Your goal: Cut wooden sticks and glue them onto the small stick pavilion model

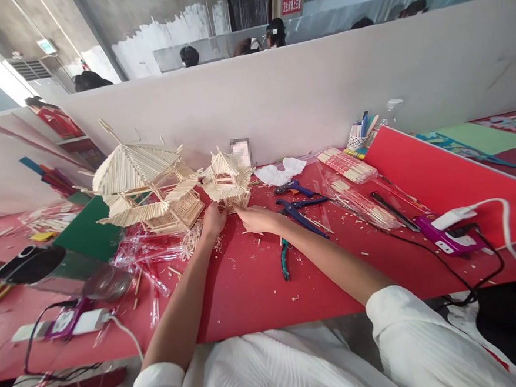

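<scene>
Left hand (214, 221) and right hand (260, 219) at small stick pavilion (227, 187), grips too hidden to tell, larger stick pavilion (128, 170) left

Looks from wearer's head, forward and down, wide, close over red table (247, 294) across mid-frame. Puts left hand (214, 220) and right hand (257, 219) near centre, white shirt (270, 366) bottom centre, partition (277, 92) across upper frame, wall (151, 3) beyond. Sits tilted, showing partition top climbing rightward.
</scene>
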A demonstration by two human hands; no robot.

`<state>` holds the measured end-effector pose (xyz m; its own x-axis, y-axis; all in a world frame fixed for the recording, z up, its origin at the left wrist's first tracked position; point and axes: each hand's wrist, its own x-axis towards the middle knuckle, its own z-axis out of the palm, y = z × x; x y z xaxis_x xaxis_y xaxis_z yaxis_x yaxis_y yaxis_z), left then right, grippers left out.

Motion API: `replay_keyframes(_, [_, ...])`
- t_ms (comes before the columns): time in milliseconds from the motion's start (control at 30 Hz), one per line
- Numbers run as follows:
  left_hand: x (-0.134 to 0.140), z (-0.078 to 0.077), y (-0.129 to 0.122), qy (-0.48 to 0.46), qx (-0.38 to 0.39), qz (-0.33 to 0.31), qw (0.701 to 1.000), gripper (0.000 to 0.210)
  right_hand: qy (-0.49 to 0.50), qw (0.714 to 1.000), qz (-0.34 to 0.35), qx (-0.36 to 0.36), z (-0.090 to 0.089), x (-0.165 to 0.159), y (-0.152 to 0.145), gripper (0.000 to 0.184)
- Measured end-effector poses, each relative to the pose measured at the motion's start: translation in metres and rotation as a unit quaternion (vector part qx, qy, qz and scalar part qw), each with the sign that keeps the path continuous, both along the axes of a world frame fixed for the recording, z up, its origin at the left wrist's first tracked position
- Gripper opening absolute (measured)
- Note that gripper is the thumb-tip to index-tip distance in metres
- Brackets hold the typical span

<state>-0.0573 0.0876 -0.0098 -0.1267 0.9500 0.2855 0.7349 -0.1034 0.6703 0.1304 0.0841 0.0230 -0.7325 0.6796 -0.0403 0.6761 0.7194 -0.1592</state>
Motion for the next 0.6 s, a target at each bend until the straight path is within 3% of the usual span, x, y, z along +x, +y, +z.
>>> replay_keyframes(300, [-0.006,0.008,-0.014,0.021,0.010,0.003,1.000,0.029,0.014,1.000,0.006,-0.011,0.010,0.007,-0.011,0.070])
replay_keyframes(400, [-0.013,0.017,-0.033,0.020,-0.011,-0.040,0.999,0.027,0.043,0.999,0.014,-0.019,0.019,0.017,-0.028,0.070])
replay_keyframes(500, [-0.013,0.027,-0.054,-0.043,-0.021,-0.086,0.995,0.018,0.065,0.997,0.016,-0.044,0.025,0.025,-0.048,0.070])
replay_keyframes(600, [-0.004,0.034,-0.069,-0.137,-0.007,-0.083,0.987,0.029,0.092,0.994,0.017,-0.051,0.029,0.027,-0.063,0.071])
